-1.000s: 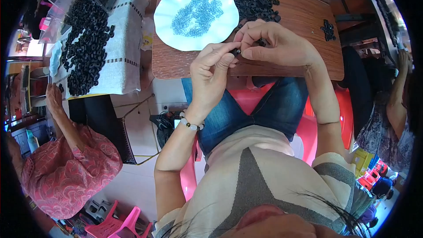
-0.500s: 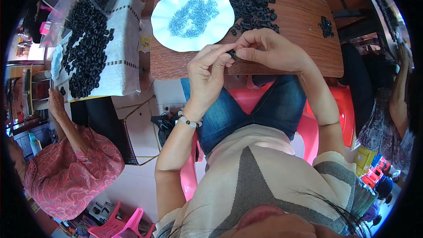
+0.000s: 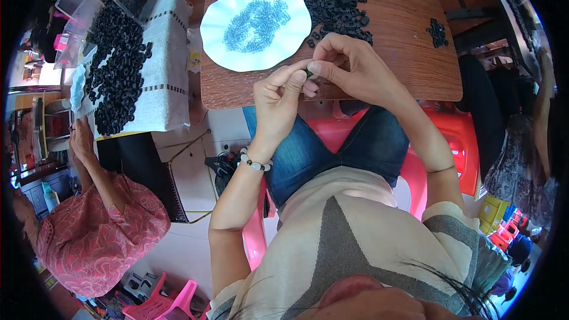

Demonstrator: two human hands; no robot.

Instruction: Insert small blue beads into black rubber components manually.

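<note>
Above the near edge of the wooden table (image 3: 409,83), my two hands meet fingertip to fingertip. My left hand (image 3: 281,89) pinches a small black part (image 3: 309,73) between thumb and forefinger; most of it is hidden by the fingers. Thumb and forefinger of my right hand (image 3: 352,68) close in a pinch at the same part. Whether they also hold a smaller piece cannot be made out. Just beyond my left hand lies a white scalloped plate (image 3: 210,44) with many tiny clear pieces (image 3: 258,26) on it. A heap of small black parts (image 3: 338,15) is beyond my right hand.
A smaller cluster of black parts (image 3: 437,32) lies at the table's right. To the left, a cloth-covered table (image 3: 169,83) bears a large black heap (image 3: 118,77) and a clear plastic box (image 3: 77,6). A co-worker in a pink patterned top (image 3: 106,231) sits there.
My hands stay pinched together, with the right fingertips shifted slightly left over the black part. The co-worker's hands at the left have come closer together.
</note>
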